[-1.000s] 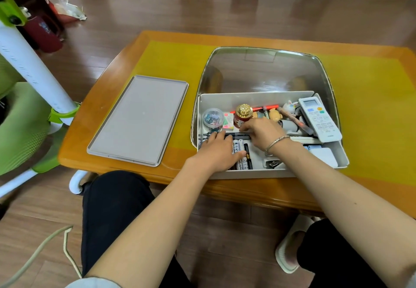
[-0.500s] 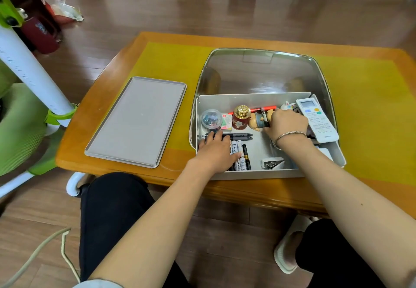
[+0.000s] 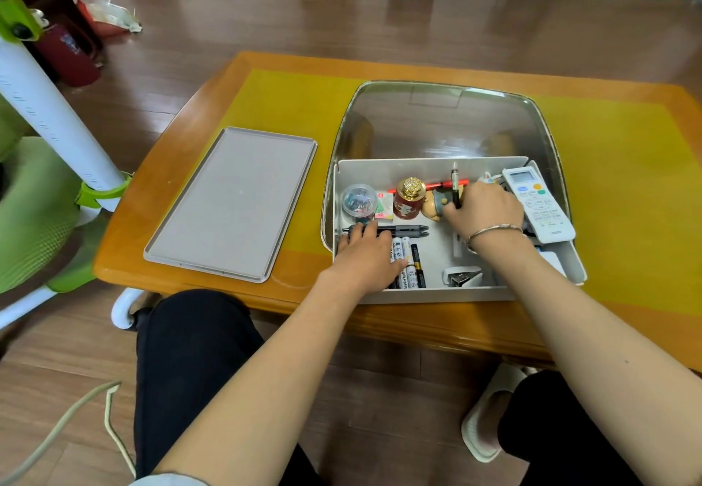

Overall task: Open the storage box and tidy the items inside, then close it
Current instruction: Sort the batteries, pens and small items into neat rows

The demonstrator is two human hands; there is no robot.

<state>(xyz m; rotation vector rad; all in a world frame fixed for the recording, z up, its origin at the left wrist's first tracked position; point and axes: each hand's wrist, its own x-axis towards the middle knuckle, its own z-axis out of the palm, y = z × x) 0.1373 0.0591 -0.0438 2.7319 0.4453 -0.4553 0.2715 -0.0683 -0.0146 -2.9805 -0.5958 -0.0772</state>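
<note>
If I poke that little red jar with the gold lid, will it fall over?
Probably it wobbles rather than falls: the red jar stands upright and looks squat, though its gold lid is bulky. A figurine and a small pink box stand close on either side, likely stopping it. It looks rigid, maybe breakable.

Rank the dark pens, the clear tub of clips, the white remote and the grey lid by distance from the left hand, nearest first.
From the left hand:
1. Dark pens, under its fingertips.
2. Clear tub of clips, just behind, box's back left.
3. White remote, box's right end.
4. Grey lid, outside the box, on the table's left; close to the remote's distance, hard to call.
</note>
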